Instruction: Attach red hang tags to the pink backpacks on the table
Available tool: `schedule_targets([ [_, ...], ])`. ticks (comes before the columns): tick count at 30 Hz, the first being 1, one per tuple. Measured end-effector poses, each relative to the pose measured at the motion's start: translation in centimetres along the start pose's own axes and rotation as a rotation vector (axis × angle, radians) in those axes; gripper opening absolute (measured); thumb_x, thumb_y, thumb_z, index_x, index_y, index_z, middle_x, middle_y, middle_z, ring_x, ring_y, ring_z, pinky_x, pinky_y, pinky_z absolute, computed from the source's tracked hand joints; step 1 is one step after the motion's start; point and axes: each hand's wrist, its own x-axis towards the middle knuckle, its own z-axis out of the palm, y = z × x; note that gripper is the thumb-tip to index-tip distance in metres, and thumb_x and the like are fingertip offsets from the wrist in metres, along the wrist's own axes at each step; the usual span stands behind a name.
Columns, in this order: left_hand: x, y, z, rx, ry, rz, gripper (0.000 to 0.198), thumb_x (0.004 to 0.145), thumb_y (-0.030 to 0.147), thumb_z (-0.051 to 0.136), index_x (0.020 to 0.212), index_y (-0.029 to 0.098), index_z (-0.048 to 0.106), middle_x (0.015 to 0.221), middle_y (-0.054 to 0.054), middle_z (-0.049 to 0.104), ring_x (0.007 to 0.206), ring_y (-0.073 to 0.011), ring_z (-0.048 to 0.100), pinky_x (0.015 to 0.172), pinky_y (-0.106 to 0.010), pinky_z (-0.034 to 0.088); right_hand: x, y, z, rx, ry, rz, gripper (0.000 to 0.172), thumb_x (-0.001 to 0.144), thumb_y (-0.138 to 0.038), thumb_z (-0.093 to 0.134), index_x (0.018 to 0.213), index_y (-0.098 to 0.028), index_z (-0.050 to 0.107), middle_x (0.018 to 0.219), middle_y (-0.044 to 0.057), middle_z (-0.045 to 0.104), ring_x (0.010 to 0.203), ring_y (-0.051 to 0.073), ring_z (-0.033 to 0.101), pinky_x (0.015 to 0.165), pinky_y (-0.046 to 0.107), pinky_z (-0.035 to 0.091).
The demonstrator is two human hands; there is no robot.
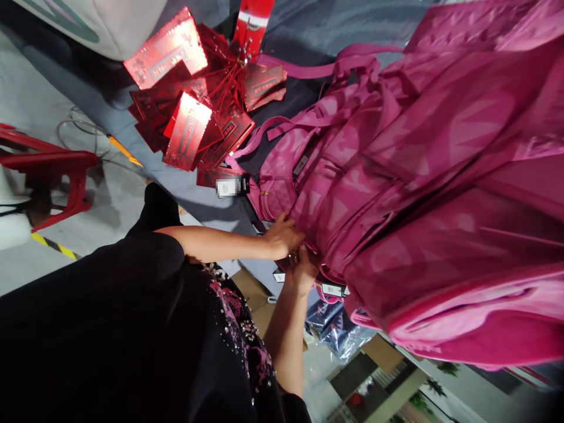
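A large pink backpack (423,194) with a tone-on-tone pattern lies on a grey table (308,29) and fills the right side of the view. More pink bags and their straps (308,67) lie behind it. My left hand (284,235) rests on the near edge of the backpack with its fingers curled into the fabric. My right hand (303,271) comes up from below and is closed on the same edge, right beside the left hand. A small white tag (332,289) hangs close to the right hand. My black clothing covers the lower left.
A heap of shiny red hang tags (189,106) on strings lies on the table's left part, with a barcode label (231,187) beside it. A red stool (57,170) and a cable (83,126) are on the floor. Plastic-wrapped packs (339,329) and a cardboard box (251,294) sit below the table.
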Motion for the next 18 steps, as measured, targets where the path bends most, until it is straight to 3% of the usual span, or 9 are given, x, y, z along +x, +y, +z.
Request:
schedule_targets([
  [5, 0.0, 0.1, -0.5, 0.005, -0.029, 0.038, 0.014, 0.085, 0.012, 0.061, 0.08, 0.019, 0.072, 0.083, -0.004, 0.074, 0.11, -0.0259, 0.057, 0.116, -0.057, 0.019, -0.1, -0.6, 0.1, 0.106, 0.009, 0.137, 0.029, 0.06, -0.026, 0.077, 0.08, -0.017, 0.058, 0.074, -0.005, 0.064, 0.068, 0.008, 0.059, 0.058, 0.018, 0.047],
  [12, -1.7, 2.1, -1.2, -0.142, -0.073, -0.022, 0.019, 0.093, 0.018, 0.054, 0.093, 0.016, 0.074, 0.1, -0.008, 0.075, 0.12, -0.0247, 0.054, 0.117, -0.049, 0.018, -1.4, -1.6, -0.3, 0.076, 0.033, 0.029, 0.033, 0.058, -0.029, 0.077, 0.083, -0.015, 0.06, 0.078, -0.002, 0.065, 0.072, 0.011, 0.06, 0.066, 0.021, 0.05],
  [15, -2.4, 2.7, -0.8, -0.225, -0.061, -0.123, 0.02, 0.094, 0.02, 0.054, 0.09, 0.017, 0.073, 0.092, -0.006, 0.075, 0.109, -0.023, 0.06, 0.112, -0.043, 0.026, -1.6, -2.0, -0.7, 0.008, 0.017, 0.03, 0.035, 0.056, -0.031, 0.076, 0.083, -0.016, 0.061, 0.077, -0.001, 0.065, 0.073, 0.013, 0.061, 0.064, 0.023, 0.051],
  [18, -2.6, 3.1, -0.6, -0.262, -0.042, -0.199, 0.018, 0.093, 0.026, 0.055, 0.097, 0.016, 0.071, 0.086, -0.006, 0.074, 0.091, -0.0218, 0.065, 0.092, -0.036, 0.041, -1.7, -2.4, -0.8, -0.017, 0.043, 0.018, 0.035, 0.052, -0.031, 0.076, 0.08, -0.015, 0.061, 0.075, 0.001, 0.064, 0.069, 0.013, 0.06, 0.06, 0.024, 0.051],
])
